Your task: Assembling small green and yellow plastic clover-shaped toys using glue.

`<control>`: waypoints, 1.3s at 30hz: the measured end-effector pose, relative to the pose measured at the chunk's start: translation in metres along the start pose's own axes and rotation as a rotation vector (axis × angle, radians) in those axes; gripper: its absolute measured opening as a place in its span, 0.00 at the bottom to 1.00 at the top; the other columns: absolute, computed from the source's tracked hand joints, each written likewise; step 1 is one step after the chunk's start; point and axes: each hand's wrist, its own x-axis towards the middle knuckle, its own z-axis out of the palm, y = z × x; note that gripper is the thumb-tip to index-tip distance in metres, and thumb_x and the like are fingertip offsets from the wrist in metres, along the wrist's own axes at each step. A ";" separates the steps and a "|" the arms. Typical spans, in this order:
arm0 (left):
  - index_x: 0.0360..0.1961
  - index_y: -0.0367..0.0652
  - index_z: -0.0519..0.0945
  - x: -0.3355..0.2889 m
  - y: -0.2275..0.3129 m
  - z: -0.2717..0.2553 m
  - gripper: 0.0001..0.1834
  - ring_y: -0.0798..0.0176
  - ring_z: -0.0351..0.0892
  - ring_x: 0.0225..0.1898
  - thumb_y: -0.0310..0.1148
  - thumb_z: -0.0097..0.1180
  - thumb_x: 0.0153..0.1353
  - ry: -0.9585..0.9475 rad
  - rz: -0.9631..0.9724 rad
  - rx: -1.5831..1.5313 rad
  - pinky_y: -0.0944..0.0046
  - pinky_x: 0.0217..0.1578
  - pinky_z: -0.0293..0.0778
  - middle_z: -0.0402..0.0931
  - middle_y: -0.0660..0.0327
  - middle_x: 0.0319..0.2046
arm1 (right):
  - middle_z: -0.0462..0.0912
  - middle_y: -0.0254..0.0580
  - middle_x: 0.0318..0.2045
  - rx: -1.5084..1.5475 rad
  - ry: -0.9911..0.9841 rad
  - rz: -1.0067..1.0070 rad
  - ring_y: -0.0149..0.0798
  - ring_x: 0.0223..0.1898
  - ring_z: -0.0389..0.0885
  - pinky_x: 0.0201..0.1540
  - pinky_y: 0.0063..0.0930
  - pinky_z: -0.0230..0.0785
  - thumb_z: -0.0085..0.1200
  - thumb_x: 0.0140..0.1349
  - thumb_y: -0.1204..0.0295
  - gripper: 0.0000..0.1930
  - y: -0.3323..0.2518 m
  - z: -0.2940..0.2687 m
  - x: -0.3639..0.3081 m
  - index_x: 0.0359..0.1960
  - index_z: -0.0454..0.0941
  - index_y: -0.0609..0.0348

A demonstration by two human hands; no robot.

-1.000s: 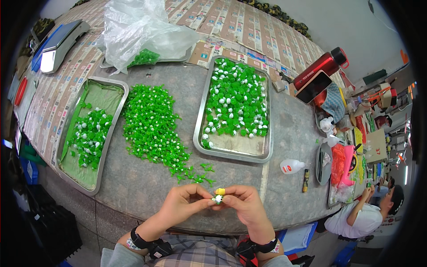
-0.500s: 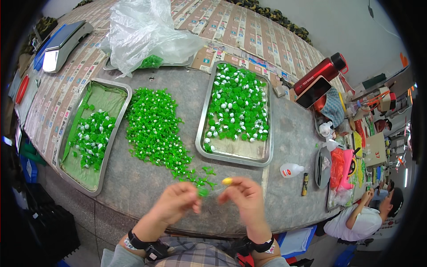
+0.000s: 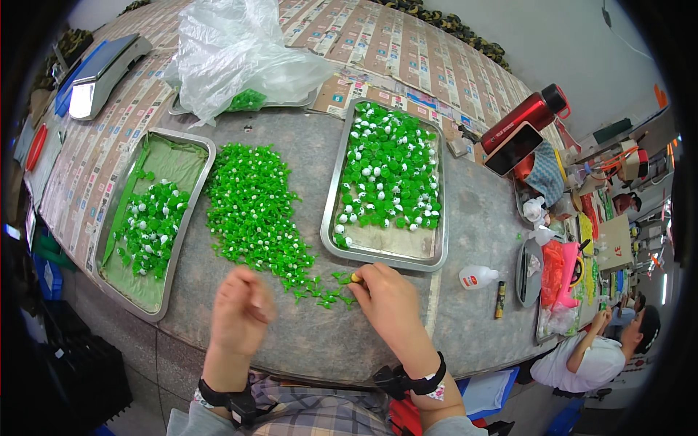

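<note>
My right hand (image 3: pixel 389 298) reaches to the loose lower end of a pile of small green plastic pieces with white dots (image 3: pixel 254 203). Its thumb and finger pinch a small green piece at the edge of that pile; a yellow cover (image 3: pixel 355 277) sits on one fingertip. Over the bare tabletop below the pile, my left hand (image 3: pixel 243 309) is raised with curled fingers, smeared by motion; whatever may be in them is hidden. A metal tray lined with green (image 3: pixel 206 171), to the left, holds green pieces with white balls. A larger metal tray (image 3: pixel 329 211), right of the pile, holds many more.
A white squeeze bottle (image 3: pixel 478 277) and a small dark tube (image 3: pixel 500 299) lie to the right. Farther back are a phone (image 3: pixel 512 149), a red flask (image 3: pixel 525 116), a clear plastic bag (image 3: pixel 233 54) over another tray, and a scale (image 3: pixel 109 73). A person (image 3: pixel 585 356) sits at right.
My hands have moved apart from their meeting point in front of the pile. The left went leftward, and the right moved slightly up to the stray green pieces.
</note>
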 end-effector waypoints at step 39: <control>0.30 0.35 0.73 0.004 -0.053 0.002 0.06 0.64 0.75 0.27 0.23 0.51 0.49 0.004 -0.404 0.350 0.66 0.29 0.73 0.73 0.55 0.26 | 0.70 0.36 0.25 0.982 0.645 0.301 0.25 0.26 0.68 0.30 0.15 0.59 0.63 0.34 0.53 0.29 0.019 -0.068 -0.058 0.32 0.66 0.62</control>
